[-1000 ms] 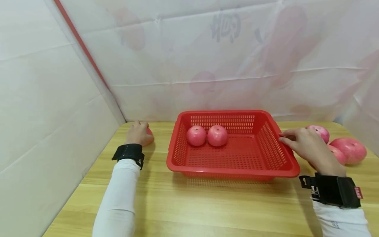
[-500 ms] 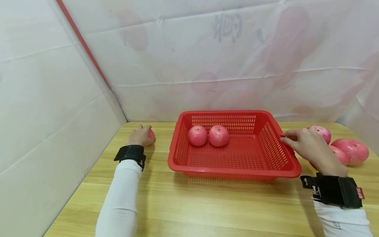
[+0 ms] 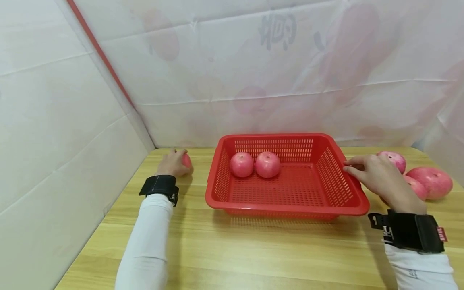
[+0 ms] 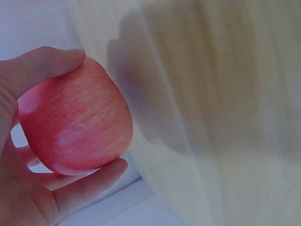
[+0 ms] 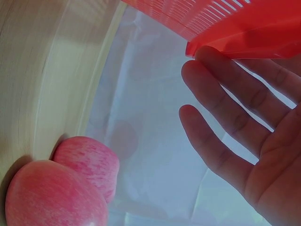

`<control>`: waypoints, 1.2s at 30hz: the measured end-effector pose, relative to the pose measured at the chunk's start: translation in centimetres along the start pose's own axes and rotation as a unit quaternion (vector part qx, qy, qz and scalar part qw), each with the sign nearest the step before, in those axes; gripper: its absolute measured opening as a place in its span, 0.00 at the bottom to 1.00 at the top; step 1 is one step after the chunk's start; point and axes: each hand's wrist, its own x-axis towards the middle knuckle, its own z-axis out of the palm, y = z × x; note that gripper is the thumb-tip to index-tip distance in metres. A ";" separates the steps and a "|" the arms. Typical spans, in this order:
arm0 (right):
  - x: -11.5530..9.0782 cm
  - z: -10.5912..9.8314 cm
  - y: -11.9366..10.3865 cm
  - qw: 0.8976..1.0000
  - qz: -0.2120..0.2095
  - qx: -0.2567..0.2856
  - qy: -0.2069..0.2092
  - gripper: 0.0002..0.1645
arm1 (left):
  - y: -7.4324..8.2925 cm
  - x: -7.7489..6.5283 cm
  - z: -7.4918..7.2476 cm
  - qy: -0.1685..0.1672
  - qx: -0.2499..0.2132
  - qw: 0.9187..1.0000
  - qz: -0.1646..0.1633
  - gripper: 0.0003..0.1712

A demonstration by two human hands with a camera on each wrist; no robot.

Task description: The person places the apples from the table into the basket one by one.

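At the far left of the table, my left hand (image 3: pixel 170 163) holds a red apple (image 4: pixel 77 117). The left wrist view has the thumb over one side and fingertips on the opposite side, with the apple's shadow on the wood. My right hand (image 3: pixel 386 181) grips the right rim of a red plastic basket (image 3: pixel 286 209). From the right wrist, fingers lie under that rim (image 5: pixel 263 49); the thumb is hidden there. Two apples sit side by side inside the basket, the left one (image 3: pixel 241 165) and the right one (image 3: pixel 268 164), toward its back left.
Right of the basket, behind my right hand, lie a large apple (image 3: pixel 433 183), a partly covered apple (image 3: pixel 417 188) and a farther one (image 3: pixel 393 160). White printed sheeting (image 3: pixel 232 80) walls the back and sides of the wooden table (image 3: pixel 261 257).
My left hand and its apple have shifted slightly to the right. The right hand stays on the basket rim, and the two apples inside keep their places.
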 end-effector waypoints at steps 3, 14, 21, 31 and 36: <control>0.1 0.0 0.0 1.000 0.004 0.001 -0.004 0.18 | 0.2 0.1 -0.4 0.008 -0.002 1.000 0.012 0.36; 0.1 0.0 0.1 1.000 -0.008 -0.005 0.003 0.15 | 2.0 0.1 -2.8 0.025 -0.004 0.999 0.039 0.36; 0.1 0.0 0.1 1.000 -0.002 -0.002 -0.003 0.17 | 3.0 0.3 -3.4 0.034 -0.006 0.999 0.042 0.37; 0.1 -0.2 0.1 1.000 -0.008 -0.002 -0.001 0.16 | 4.4 0.5 -4.6 0.058 -0.008 0.996 0.070 0.38; 0.2 -0.2 0.1 1.000 -0.011 -0.003 -0.002 0.15 | 5.0 0.6 -5.1 0.060 -0.006 0.996 0.072 0.39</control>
